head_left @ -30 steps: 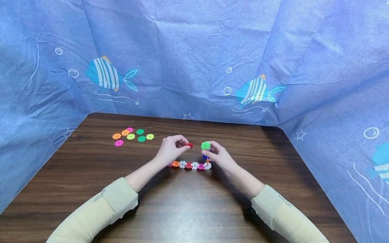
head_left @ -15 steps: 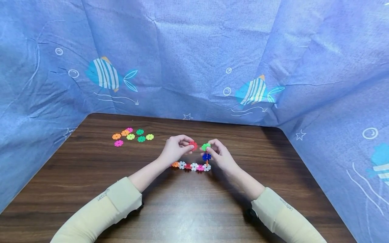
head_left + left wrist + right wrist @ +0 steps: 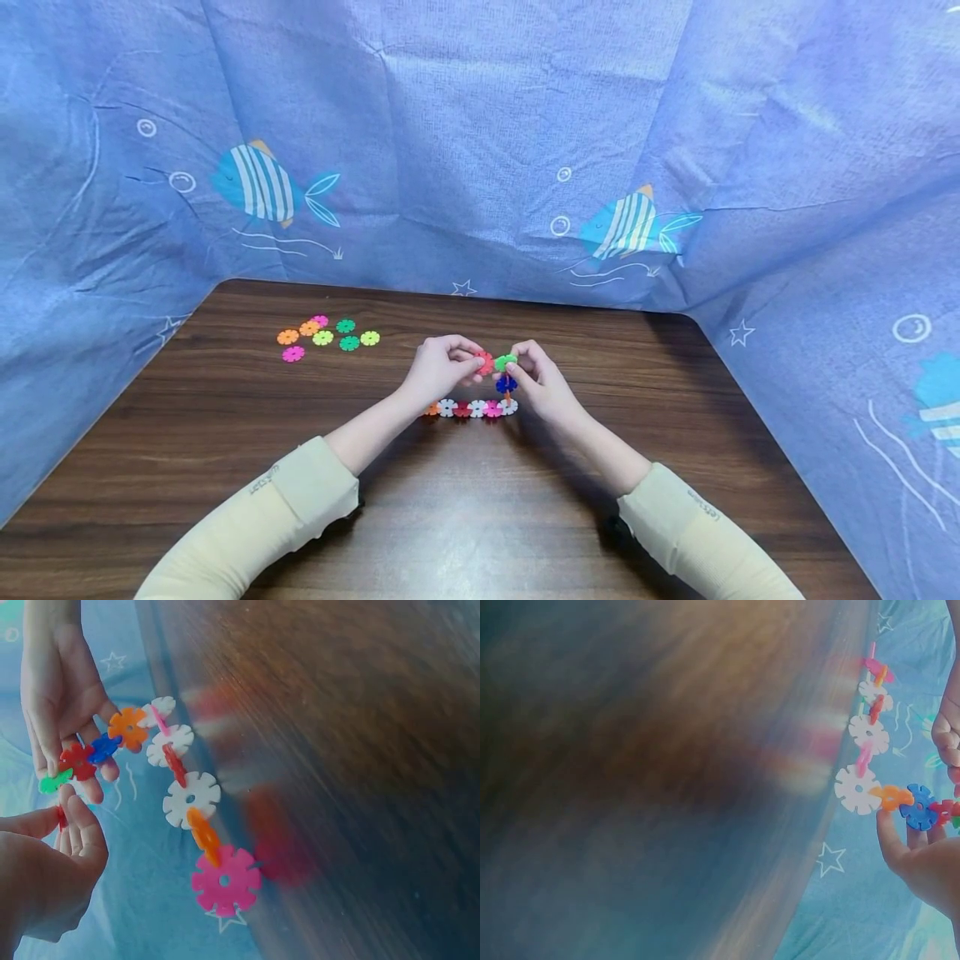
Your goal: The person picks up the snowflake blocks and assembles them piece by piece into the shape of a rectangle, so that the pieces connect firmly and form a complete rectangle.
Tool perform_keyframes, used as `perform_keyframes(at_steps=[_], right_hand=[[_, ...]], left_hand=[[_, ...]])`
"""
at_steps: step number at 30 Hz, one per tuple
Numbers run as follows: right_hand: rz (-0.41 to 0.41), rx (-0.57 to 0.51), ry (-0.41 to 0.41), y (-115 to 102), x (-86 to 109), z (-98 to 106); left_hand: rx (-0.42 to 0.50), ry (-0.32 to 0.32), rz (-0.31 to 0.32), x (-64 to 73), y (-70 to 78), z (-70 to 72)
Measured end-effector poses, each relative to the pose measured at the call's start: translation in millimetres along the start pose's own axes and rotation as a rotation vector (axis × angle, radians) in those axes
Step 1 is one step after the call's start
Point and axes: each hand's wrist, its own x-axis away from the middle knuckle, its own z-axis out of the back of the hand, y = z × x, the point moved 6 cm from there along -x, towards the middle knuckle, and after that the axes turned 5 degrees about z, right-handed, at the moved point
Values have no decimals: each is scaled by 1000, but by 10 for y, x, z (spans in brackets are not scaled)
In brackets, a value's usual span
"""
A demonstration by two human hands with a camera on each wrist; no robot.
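A chain of notched, flower-shaped plastic discs, in pink, orange, white, red, blue and green, turns a corner at a white disc (image 3: 508,407). Its bright green end disc (image 3: 504,363) is pinched between thumb and fingers of my right hand (image 3: 546,382). Below it in the chain are a red disc (image 3: 77,760), a blue disc (image 3: 919,807) and an orange disc (image 3: 128,727). My left hand (image 3: 441,372) pinches a loose red disc (image 3: 486,362) right beside the green one; I cannot tell whether their slots engage. The chain's far end is a pink disc (image 3: 226,880).
Several loose discs in pink, orange, yellow and green, such as a pink disc (image 3: 293,354), lie at the back left of the brown wooden table (image 3: 465,517). A blue curtain (image 3: 465,150) with fish prints hangs behind and around the table.
My left hand has moved right, bringing the red disc from a gap away up to the green disc. My right hand has changed its hold and tilted the green disc.
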Motion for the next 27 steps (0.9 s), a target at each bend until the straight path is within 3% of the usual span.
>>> perform_keyframes(at_steps=[6,9,13,20,27], right_hand=[[8,31,7,-2,-3,0],[-2,78,32,-49,3,8],[3,194,74,-235,15,14],[48,405,138,-484,14,66],[-30,362,165,-462,15,134]], left_hand=[[91,3,30,-8,2,-26],[144,-9,79,-7,-26,-51],[239,-26,146,7,-53,-87],[362,-23,180,18,-59,-121],[449,-4,220,-2,-84,-171]])
